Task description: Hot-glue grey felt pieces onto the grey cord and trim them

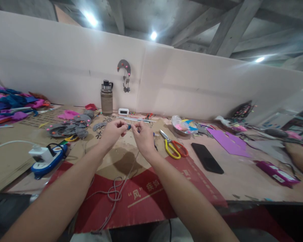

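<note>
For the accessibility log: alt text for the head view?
The left hand and right hand pinch a small blue piece between their fingertips above a cardboard-covered table, with a grey cord trailing down from them. Scissors and a black phone lie to the right; a bottle stands by the white back wall.

A small blue bit (pixel 129 126) is pinched at the tips of the left hand (pixel 113 131) fingers (pixel 123 125), right beside the right hand (pixel 144 137) fingers (pixel 136 127). A thin grey cord (pixel 116 193) hangs down from under the right fingers. Below them it lies in a loose loop on the bench.
</note>
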Motion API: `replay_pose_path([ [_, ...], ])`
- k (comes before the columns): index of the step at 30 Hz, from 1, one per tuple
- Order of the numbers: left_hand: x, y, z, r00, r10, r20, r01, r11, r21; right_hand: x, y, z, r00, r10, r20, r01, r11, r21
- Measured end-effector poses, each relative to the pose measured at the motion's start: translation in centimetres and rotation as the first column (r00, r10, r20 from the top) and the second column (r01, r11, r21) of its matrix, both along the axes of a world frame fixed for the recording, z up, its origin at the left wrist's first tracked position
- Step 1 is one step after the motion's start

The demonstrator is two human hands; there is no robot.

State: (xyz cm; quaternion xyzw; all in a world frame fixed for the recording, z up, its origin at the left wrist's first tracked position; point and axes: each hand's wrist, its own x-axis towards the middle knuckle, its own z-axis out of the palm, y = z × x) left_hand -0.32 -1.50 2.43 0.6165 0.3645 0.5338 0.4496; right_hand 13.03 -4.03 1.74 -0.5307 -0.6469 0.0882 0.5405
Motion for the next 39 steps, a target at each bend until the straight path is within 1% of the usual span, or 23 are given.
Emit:
replay_pose_path([
  [2,0.0,0.0,0.1,0.999,-0.032,0.032,0.032,0.999,-0.024,0.1,0.1,0.0,0.999,0.03,-0.036,-0.031,0.999,-0.012],
  [4,0.0,0.0,0.1,0.996,-0.062,0.056,0.065,0.997,-0.046,0.1,0.3,0.0,0.989,0.102,-0.104,-0.106,0.994,-0.038],
  [7,0.0,0.0,0.2,0.994,-0.086,0.074,0.091,0.994,-0.067,0.1,0.7,0.0,0.94,0.228,-0.255,-0.253,0.965,-0.072],
  [8,0.0,0.0,0.3,0.993,-0.087,0.079,0.093,0.993,-0.072,0.1,0.8,0.0,0.92,0.252,-0.301,-0.286,0.955,-0.076],
  [10,-0.1,0.0,0.3,0.991,-0.098,0.087,0.105,0.991,-0.08,0.2,1.0,-0.1,0.895,0.265,-0.358,-0.313,0.946,-0.082],
  [14,-0.4,0.2,0.3,0.982,-0.174,0.075,0.182,0.976,-0.12,0.6,1.5,-0.3,0.882,0.247,-0.401,-0.311,0.945,-0.104],
  [16,-0.6,0.3,0.3,0.974,-0.2,0.108,0.215,0.964,-0.159,0.9,1.7,-0.4,0.878,0.239,-0.415,-0.312,0.943,-0.115],
  [19,-0.8,0.4,0.4,0.962,-0.206,0.177,0.241,0.949,-0.203,1.1,1.7,-0.4,0.881,0.237,-0.409,-0.306,0.945,-0.112],
  [21,-0.7,0.4,0.4,0.969,-0.197,0.147,0.224,0.954,-0.198,1.1,1.6,-0.4,0.889,0.242,-0.389,-0.304,0.947,-0.104],
  [23,-0.5,0.3,0.4,0.98,-0.182,0.075,0.192,0.966,-0.171,1.0,1.5,-0.4,0.901,0.252,-0.353,-0.301,0.949,-0.091],
  [27,-0.2,0.2,0.3,0.992,-0.118,-0.05,0.114,0.991,-0.064,0.7,1.3,-0.5,0.924,0.262,-0.278,-0.292,0.954,-0.072],
  [30,-0.2,0.2,0.2,0.993,-0.091,-0.076,0.089,0.996,-0.029,0.7,1.4,-0.5,0.924,0.265,-0.277,-0.299,0.95,-0.089],
  [34,-0.3,0.2,0.2,0.986,-0.163,-0.03,0.159,0.982,-0.1,1.1,1.7,-0.5,0.918,0.268,-0.292,-0.313,0.942,-0.121],
  [36,-0.4,0.1,0.4,0.978,-0.205,0.041,0.209,0.966,-0.154,1.4,1.8,-0.5,0.917,0.261,-0.302,-0.311,0.941,-0.134],
  [39,-0.4,0.0,0.6,0.962,-0.233,0.143,0.259,0.943,-0.208,1.6,2.1,-0.5,0.915,0.259,-0.309,-0.312,0.941,-0.135],
])
